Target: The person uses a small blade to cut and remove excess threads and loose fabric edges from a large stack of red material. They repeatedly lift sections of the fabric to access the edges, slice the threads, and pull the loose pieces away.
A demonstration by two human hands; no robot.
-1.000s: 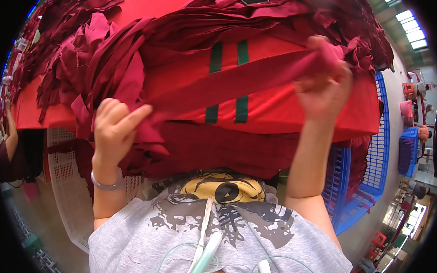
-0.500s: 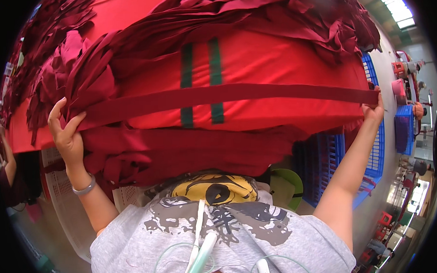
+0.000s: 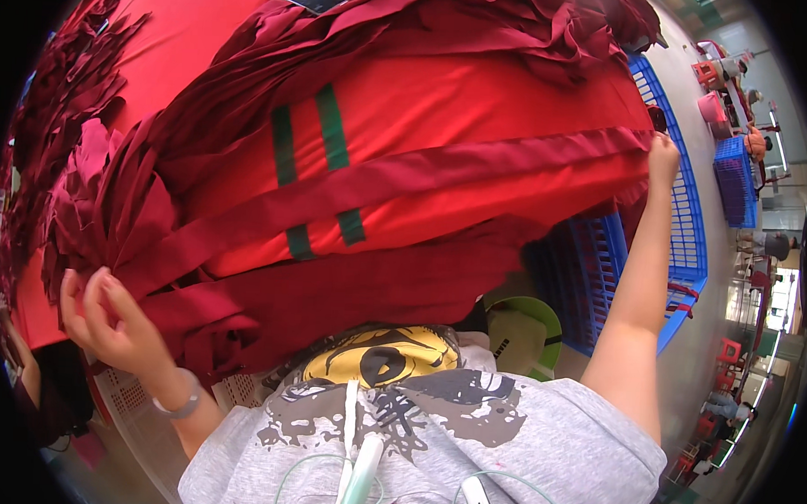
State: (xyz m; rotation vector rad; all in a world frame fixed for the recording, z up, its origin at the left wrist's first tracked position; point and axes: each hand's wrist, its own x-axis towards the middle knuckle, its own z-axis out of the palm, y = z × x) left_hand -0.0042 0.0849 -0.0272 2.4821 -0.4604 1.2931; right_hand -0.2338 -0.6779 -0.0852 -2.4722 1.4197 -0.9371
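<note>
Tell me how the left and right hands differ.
The left hand is loosely open; the right hand is closed on the dark red strip. The left hand is lower in the picture; the right hand is higher. The left hand has a grey band at its wrist; the right hand has none. Both are gloveless, with the strip spanning between them.
</note>
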